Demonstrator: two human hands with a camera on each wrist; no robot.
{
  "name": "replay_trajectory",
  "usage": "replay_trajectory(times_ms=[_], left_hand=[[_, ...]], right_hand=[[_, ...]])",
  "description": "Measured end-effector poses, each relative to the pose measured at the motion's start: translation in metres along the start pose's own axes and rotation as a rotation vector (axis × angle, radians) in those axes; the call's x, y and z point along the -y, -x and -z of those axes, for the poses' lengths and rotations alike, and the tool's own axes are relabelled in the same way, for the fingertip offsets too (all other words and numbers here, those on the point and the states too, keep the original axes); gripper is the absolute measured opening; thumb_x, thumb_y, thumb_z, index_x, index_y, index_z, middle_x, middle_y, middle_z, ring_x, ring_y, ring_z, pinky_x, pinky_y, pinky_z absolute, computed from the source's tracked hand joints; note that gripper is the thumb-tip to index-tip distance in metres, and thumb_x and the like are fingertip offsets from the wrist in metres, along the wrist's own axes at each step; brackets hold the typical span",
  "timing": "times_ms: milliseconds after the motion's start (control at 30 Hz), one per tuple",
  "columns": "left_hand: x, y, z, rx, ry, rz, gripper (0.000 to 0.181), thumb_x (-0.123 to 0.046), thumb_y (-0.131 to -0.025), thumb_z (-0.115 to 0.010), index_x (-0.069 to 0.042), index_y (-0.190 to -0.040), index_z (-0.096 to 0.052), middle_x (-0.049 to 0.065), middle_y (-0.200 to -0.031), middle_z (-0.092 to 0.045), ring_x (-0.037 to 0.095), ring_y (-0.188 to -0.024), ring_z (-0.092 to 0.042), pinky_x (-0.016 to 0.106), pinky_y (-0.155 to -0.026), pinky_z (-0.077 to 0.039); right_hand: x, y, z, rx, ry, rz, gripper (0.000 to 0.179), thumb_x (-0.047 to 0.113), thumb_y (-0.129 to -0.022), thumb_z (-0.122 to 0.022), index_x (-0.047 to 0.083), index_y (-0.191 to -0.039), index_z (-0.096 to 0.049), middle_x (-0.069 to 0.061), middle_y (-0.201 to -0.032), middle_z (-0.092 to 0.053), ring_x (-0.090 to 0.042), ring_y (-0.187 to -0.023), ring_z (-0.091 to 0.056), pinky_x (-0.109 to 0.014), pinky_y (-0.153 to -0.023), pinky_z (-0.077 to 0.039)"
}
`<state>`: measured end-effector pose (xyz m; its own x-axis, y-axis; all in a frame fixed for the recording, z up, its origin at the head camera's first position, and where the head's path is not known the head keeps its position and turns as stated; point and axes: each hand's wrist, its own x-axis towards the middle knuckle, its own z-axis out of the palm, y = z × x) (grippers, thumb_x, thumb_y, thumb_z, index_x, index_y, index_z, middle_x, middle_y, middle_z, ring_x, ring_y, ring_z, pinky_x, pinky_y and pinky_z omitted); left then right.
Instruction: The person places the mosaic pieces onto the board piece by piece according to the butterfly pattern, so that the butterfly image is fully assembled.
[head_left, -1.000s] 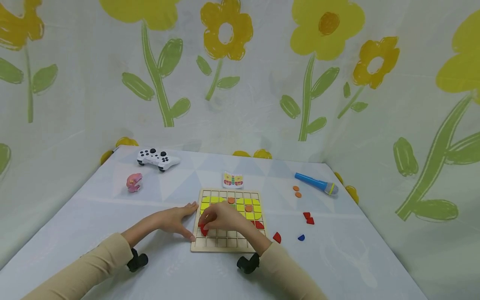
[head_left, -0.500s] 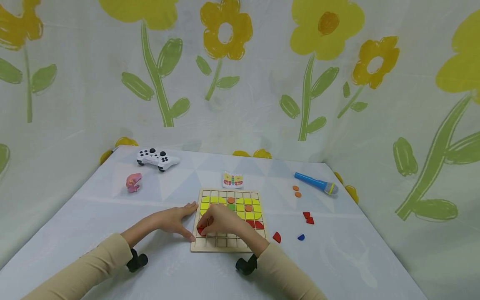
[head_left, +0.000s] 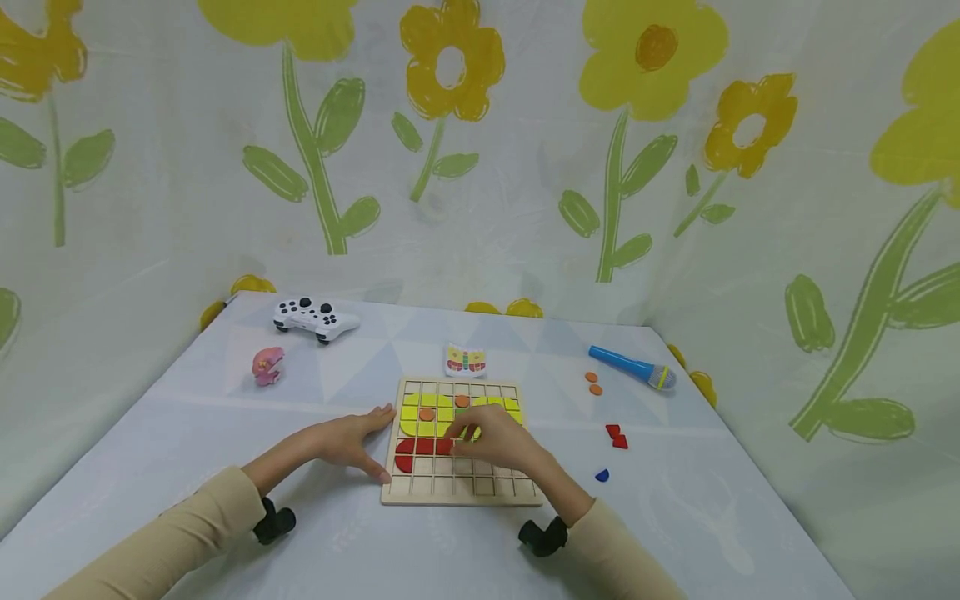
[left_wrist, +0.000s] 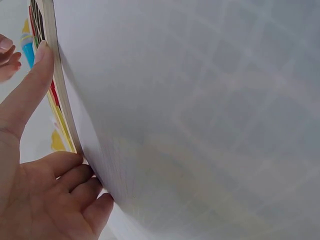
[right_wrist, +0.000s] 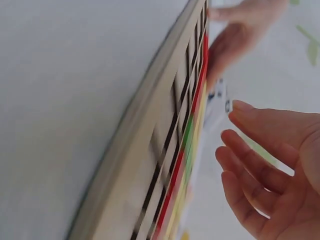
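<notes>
A wooden grid board lies on the table, with yellow, orange, green and red flat pieces in its cells. My left hand steadies the board's left side, its thumb and fingers against the edge in the left wrist view. Above the middle of the board hovers my right hand, hiding some cells; the right wrist view shows its loosely bent fingers apart from the thumb, holding nothing. At the board's left, a red rounded piece sits below a row of red pieces.
Behind the board lies a butterfly pattern card. To the right are orange discs, red pieces, a blue half-round piece and a blue microphone. A white game controller and pink toy stand back left.
My right hand has let go of the red rounded piece at the board's left and moved right. Its forearm now covers the spot where a loose red piece lay. My left hand stays put.
</notes>
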<state>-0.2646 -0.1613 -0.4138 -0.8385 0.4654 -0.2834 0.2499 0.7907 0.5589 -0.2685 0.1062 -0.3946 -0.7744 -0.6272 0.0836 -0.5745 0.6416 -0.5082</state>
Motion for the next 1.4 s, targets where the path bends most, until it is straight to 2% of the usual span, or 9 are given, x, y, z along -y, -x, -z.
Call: replay_trajectory(times_ms=[400, 667, 767, 867, 1033, 1400], left_hand=[[0.002, 0.000, 0.000, -0.004, -0.007, -0.008, 0.109, -0.043, -0.070, -0.084, 0.000, -0.151, -0.025, 0.020, -0.157, -0.019, 0.039, -0.144, -0.015, 0.055, -0.112, -0.021], [0.001, 0.001, 0.000, -0.002, 0.002, -0.013, 0.109, -0.042, -0.071, -0.084, 0.001, -0.151, -0.025, 0.021, -0.157, -0.019, 0.039, -0.144, -0.015, 0.055, -0.112, -0.021], [0.002, 0.000, -0.001, -0.001, 0.004, -0.009, 0.109, -0.042, -0.071, -0.084, 0.001, -0.151, -0.025, 0.020, -0.157, -0.019, 0.039, -0.144, -0.015, 0.055, -0.112, -0.021], [0.002, 0.000, -0.002, 0.000, 0.005, -0.009, 0.109, -0.041, -0.070, -0.085, 0.001, -0.151, -0.025, 0.021, -0.157, -0.019, 0.040, -0.144, -0.015, 0.055, -0.112, -0.021], [0.002, -0.001, -0.003, 0.002, 0.003, -0.008, 0.108, -0.042, -0.070, -0.084, 0.000, -0.151, -0.026, 0.020, -0.157, -0.019, 0.039, -0.144, -0.015, 0.055, -0.112, -0.021], [0.001, -0.001, -0.002, -0.004, -0.010, -0.013, 0.108, -0.041, -0.070, -0.085, 0.000, -0.151, -0.026, 0.020, -0.157, -0.020, 0.039, -0.144, -0.015, 0.057, -0.111, -0.021]], right_hand=[[-0.088, 0.041, 0.065, -0.144, 0.086, -0.139, 0.019, 0.007, -0.082, -0.076, 0.005, -0.101, -0.074, -0.007, -0.099, -0.071, -0.024, -0.089, -0.062, -0.029, -0.070, -0.053], [-0.146, 0.051, 0.093, -0.179, 0.130, -0.271, 0.019, 0.006, -0.083, -0.075, 0.003, -0.102, -0.074, -0.011, -0.098, -0.070, -0.025, -0.087, -0.060, -0.034, -0.073, -0.053], [-0.163, 0.051, 0.098, -0.194, 0.129, -0.335, 0.018, 0.005, -0.085, -0.072, 0.001, -0.103, -0.073, -0.016, -0.105, -0.068, -0.026, -0.088, -0.059, -0.037, -0.076, -0.052], [-0.176, 0.051, 0.101, -0.206, 0.108, -0.419, 0.020, 0.005, -0.086, -0.070, -0.001, -0.105, -0.071, -0.019, -0.111, -0.066, -0.029, -0.091, -0.058, -0.039, -0.078, -0.052], [-0.192, 0.050, 0.103, -0.206, 0.114, -0.505, 0.023, 0.004, -0.088, -0.068, -0.002, -0.110, -0.068, -0.020, -0.111, -0.064, -0.033, -0.097, -0.056, -0.042, -0.082, -0.050], [-0.201, 0.047, 0.101, -0.238, 0.073, -0.559, 0.018, 0.003, -0.090, -0.066, -0.002, -0.107, -0.067, -0.015, -0.099, -0.064, -0.029, -0.091, -0.056, -0.039, -0.080, -0.051]])
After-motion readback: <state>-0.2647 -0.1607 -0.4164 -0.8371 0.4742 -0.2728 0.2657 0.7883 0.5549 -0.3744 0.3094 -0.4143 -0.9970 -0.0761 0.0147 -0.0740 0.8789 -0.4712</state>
